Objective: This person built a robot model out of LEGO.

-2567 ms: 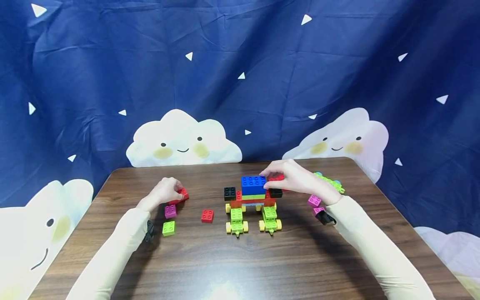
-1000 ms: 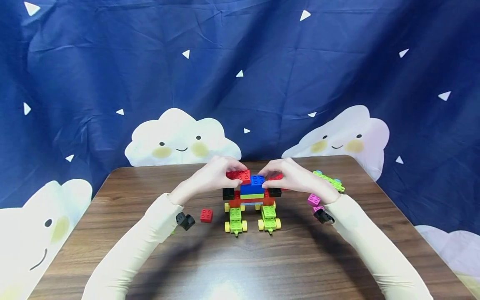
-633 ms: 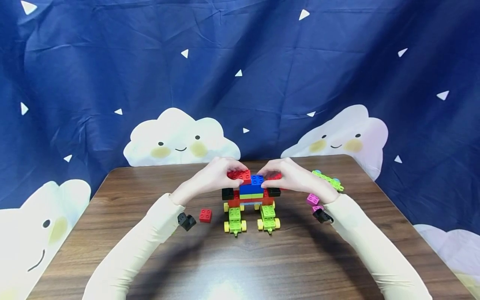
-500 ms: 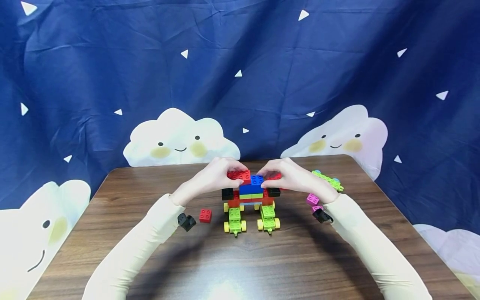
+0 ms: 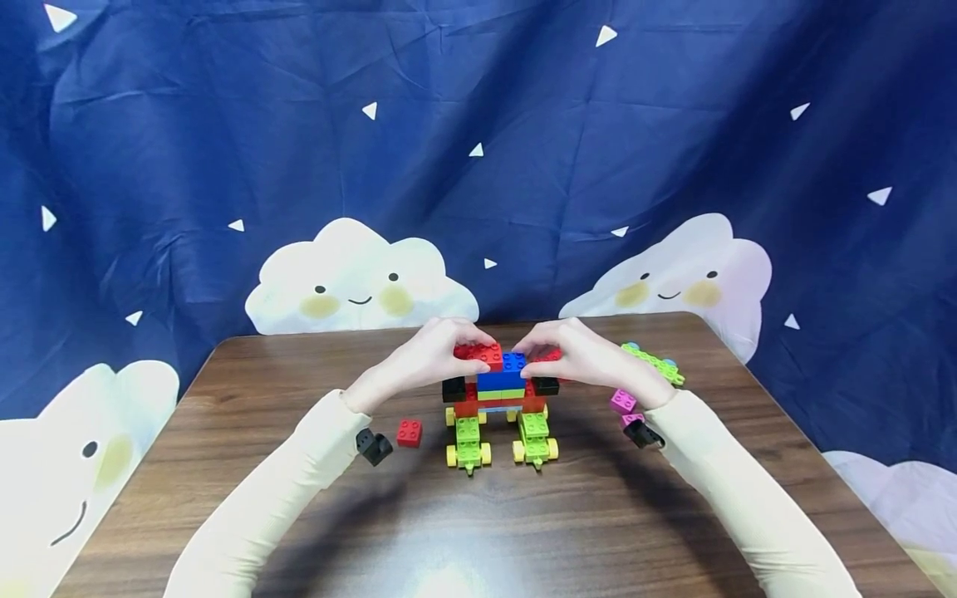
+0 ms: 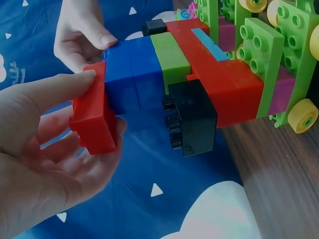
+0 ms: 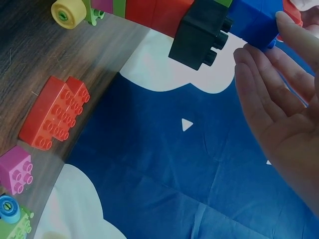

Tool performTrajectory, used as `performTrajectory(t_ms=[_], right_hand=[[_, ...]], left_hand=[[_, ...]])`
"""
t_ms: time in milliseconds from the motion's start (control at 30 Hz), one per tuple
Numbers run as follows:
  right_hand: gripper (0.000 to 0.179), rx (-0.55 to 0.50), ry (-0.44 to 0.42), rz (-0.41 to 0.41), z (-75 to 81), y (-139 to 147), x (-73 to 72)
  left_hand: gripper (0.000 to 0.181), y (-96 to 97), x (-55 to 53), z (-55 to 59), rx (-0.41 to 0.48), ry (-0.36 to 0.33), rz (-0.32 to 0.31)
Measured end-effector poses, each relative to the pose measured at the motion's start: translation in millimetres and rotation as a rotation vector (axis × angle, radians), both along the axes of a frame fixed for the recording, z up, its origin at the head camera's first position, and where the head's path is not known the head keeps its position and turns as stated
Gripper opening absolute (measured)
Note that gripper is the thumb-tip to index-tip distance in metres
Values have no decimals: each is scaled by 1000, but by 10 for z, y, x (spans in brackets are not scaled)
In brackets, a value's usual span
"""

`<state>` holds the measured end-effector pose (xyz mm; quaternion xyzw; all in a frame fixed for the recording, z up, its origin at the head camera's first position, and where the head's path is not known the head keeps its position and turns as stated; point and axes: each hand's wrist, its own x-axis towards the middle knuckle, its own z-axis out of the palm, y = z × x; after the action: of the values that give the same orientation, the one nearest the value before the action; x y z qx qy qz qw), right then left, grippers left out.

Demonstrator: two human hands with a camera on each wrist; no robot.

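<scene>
A toy-brick vehicle stands mid-table in the head view. Blue bricks (image 5: 501, 381) top its lime layer and red body (image 6: 209, 64), with black bricks (image 6: 194, 117) jutting at both sides and green wheeled pieces (image 5: 468, 440) in front. My left hand (image 5: 426, 357) pinches a red brick (image 6: 94, 107) between thumb and fingers, on the left part of the blue top and overhanging it. From the other side my right hand (image 5: 579, 353) holds the blue bricks' right end, thumb in front and fingers behind. Its fingertips meet the blue edge in the right wrist view.
A loose red brick (image 5: 409, 433) lies left of the vehicle on the wooden table (image 5: 478, 515). To the right are magenta bricks (image 5: 623, 401) and a green piece with blue wheels (image 5: 652, 363). Red bricks (image 7: 52, 112) lie near the table's far edge.
My left hand has carried the red brick from the left side of the table onto the blue bricks. During the last second both hands stay nearly still; the right keeps its hold.
</scene>
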<state>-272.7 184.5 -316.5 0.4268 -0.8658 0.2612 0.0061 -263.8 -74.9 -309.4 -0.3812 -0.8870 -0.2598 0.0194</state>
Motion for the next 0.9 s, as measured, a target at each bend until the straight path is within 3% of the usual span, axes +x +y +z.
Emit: performTrajectory(t_ms=[267, 633, 900], right_hand=[[32, 10, 13, -1, -7, -22, -1], [32, 9, 7, -15, -12, -20, -15], [32, 8, 3, -17, -8, -34, -9]], left_hand=[[31, 4, 30, -24, 38, 67, -3], [30, 49, 87, -46, 62, 100, 55], [36, 56, 113, -82, 59, 117, 65]])
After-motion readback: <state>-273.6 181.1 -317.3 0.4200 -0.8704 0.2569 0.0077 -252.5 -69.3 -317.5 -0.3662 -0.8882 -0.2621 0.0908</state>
